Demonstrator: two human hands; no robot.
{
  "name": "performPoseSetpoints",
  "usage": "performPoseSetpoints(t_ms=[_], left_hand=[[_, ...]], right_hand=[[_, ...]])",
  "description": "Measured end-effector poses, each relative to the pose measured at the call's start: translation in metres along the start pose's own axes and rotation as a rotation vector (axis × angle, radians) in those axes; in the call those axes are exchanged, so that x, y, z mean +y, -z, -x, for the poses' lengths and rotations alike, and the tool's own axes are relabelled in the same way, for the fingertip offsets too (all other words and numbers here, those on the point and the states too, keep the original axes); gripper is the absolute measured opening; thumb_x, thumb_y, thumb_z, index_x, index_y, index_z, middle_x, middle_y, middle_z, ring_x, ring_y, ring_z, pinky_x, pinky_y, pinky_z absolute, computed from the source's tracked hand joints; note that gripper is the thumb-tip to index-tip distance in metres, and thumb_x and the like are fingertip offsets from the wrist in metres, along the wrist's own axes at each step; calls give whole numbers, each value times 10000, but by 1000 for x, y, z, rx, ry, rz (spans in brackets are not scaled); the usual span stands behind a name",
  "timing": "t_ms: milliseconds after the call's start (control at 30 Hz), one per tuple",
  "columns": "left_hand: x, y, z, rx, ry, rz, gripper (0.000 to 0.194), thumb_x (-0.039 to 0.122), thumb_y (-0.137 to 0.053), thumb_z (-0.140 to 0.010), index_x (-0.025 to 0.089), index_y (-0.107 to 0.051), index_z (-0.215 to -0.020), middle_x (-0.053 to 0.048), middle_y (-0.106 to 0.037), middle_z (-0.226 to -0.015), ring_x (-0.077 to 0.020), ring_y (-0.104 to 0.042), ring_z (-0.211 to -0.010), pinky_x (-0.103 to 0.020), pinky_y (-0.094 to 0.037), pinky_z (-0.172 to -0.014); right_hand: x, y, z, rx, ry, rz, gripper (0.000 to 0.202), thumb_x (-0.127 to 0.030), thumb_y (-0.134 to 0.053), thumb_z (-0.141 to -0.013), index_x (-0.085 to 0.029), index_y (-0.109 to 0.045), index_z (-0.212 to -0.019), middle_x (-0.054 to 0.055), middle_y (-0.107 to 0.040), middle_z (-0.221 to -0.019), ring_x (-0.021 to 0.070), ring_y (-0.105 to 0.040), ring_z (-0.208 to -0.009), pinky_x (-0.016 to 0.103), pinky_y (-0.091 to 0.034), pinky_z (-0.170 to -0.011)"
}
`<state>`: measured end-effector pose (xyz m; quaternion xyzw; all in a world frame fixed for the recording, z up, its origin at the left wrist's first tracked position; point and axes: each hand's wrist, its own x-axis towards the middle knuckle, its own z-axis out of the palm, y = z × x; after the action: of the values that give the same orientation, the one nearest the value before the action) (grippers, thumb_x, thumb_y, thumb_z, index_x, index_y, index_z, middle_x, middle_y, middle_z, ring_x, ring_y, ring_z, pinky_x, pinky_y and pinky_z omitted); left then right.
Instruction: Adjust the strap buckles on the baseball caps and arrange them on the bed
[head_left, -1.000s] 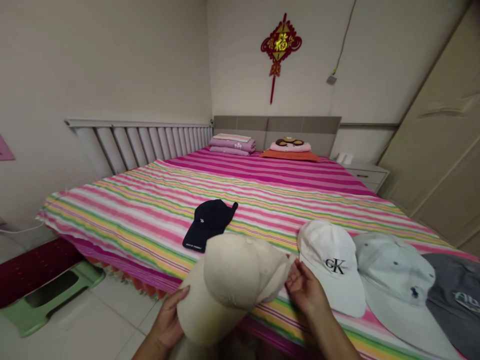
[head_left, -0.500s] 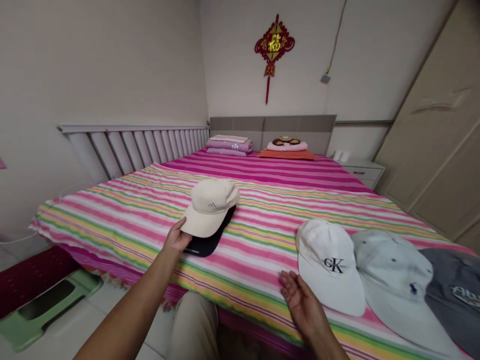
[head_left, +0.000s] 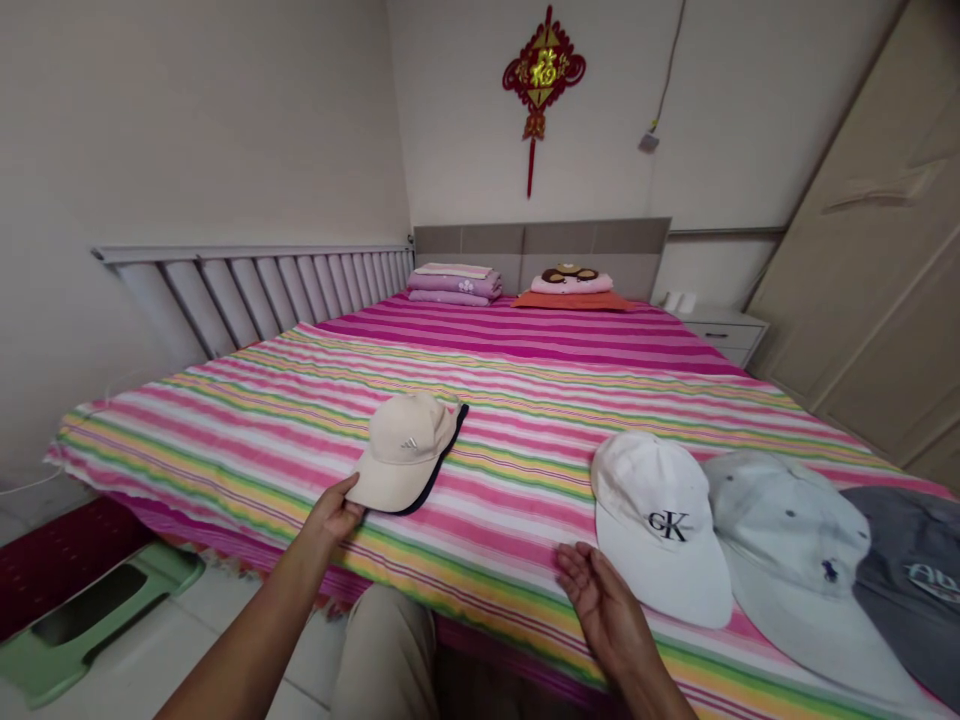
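Note:
A beige baseball cap [head_left: 411, 440] with a small three-stripe logo lies over a black cap [head_left: 430, 486], of which only a dark edge shows along the right side. My left hand [head_left: 335, 508] pinches the beige cap's brim at its left corner, thumb on top. Palm up and fingers apart, my right hand [head_left: 604, 605] holds nothing; it is just left of a white baseball cap [head_left: 637, 480] with black letters. Beside that lie a pale grey cap [head_left: 787, 530] with a small dark emblem and a dark grey cap [head_left: 907, 540], cut off by the view's edge.
The caps lie on a bed with a striped sheet [head_left: 262, 400]. Folded purple bedding [head_left: 454, 285] and a pink folded item [head_left: 574, 284] are by the headboard [head_left: 480, 238]. A green stool [head_left: 105, 620] stands on the floor at left; a nightstand [head_left: 720, 335] is back right.
My left hand has lowered the beige cap down and left onto the black cap, now mostly covered. My right hand has stayed nearly still, and the view has shifted slightly.

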<state>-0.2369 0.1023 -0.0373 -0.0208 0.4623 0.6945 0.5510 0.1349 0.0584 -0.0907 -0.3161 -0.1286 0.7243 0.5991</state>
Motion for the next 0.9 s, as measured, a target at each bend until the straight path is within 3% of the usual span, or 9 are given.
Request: performPoseSetpoints(t_ms=[167, 300, 400, 500, 600, 700, 900], left_hand=[[-3, 6, 3, 52, -30, -100, 129, 27, -465, -785, 77, -577, -824, -42, -629, -553, -131, -596, -430, -190, -522, -405], [-7, 14, 5, 112, -101, -192, 120, 59, -512, -773, 109, -542, -668, -8, -579, -472, -102, -547, -365, -169, -493, -364], [-13, 23, 10, 145, -178, -262, 163, 117, -549, -765, 123, -510, -607, 23, -511, -397, -93, -509, -324, -171, -479, -348], [-26, 34, 20, 123, -236, -315, 134, 118, -533, -770, 125, -527, -636, 1, -563, -466, -111, -564, -400, -191, -506, -404], [-47, 48, 33, 125, -320, -361, 101, 112, -509, -773, 152, -531, -683, 24, -563, -482, -88, -541, -383, -162, -475, -387], [-75, 57, 49, 9, -406, -469, 61, 100, -543, -729, 161, -548, -724, 40, -542, -470, -70, -502, -375, -132, -411, -361], [-141, 47, 82, -223, -253, -565, 226, 248, -708, -591, 177, -599, -776, 51, -509, -445, -67, -434, -371, -155, -346, -361]], right_hand=[[0, -2, 2, -8, 21, 9, 273, -299, -776, -544, -169, -627, -732, 53, -708, -759, 158, -643, -712, 247, -499, -628], [-1, -3, 6, 6, -2, 16, 292, -291, -784, -530, -161, -623, -737, 56, -710, -749, 159, -646, -705, 237, -500, -616], [-5, 2, 17, 66, -33, 34, 313, -285, -788, -522, -147, -619, -745, 64, -710, -736, 158, -649, -681, 226, -503, -585], [-11, 16, 35, 166, -57, 61, 318, -297, -782, -530, -134, -612, -745, 67, -708, -703, 154, -646, -628, 231, -514, -557], [-22, 34, 50, 283, 4, 101, 307, -278, -777, -539, -136, -613, -756, 59, -707, -696, 159, -649, -625, 249, -537, -583], [-40, 48, 54, 395, 127, 73, 237, -210, -762, -561, -162, -615, -740, 25, -703, -693, 160, -657, -682, 234, -549, -621], [-74, 42, 32, 406, 84, -151, 145, -78, -642, -680, -213, -590, -675, -39, -679, -605, 126, -638, -560, 244, -559, -579]])
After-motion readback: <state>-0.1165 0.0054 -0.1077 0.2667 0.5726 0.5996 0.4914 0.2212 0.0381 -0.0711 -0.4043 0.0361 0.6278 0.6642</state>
